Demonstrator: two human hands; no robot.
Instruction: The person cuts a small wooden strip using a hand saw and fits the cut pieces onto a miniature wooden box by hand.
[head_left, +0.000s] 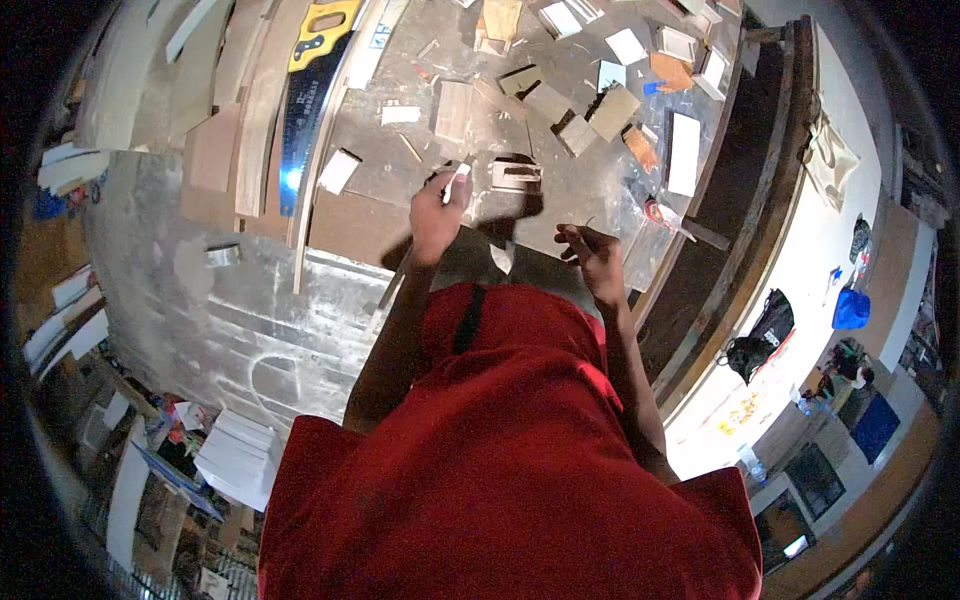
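Note:
My left hand (434, 228) is closed on a small white piece (457, 181), which sticks up between the thumb and fingers. Its kind is too small to make out. Just beyond that hand, a small wooden block with a dark slot (514, 175) sits on the floor, partly in shadow. My right hand (597, 265) is raised near my body, thumb and fingers pinched together. A thin sliver seems to show at its fingertips, but I cannot tell what it is. A flat wood offcut (455, 111) lies ahead of my left hand.
A yellow-handled handsaw (305, 110) rests on long boards at the left. Wood offcuts (613, 112) litter the floor ahead. A glue bottle (662, 216) lies right of my right hand. A tape roll (223, 255) is at left; a long white-topped table (800, 250) runs along the right.

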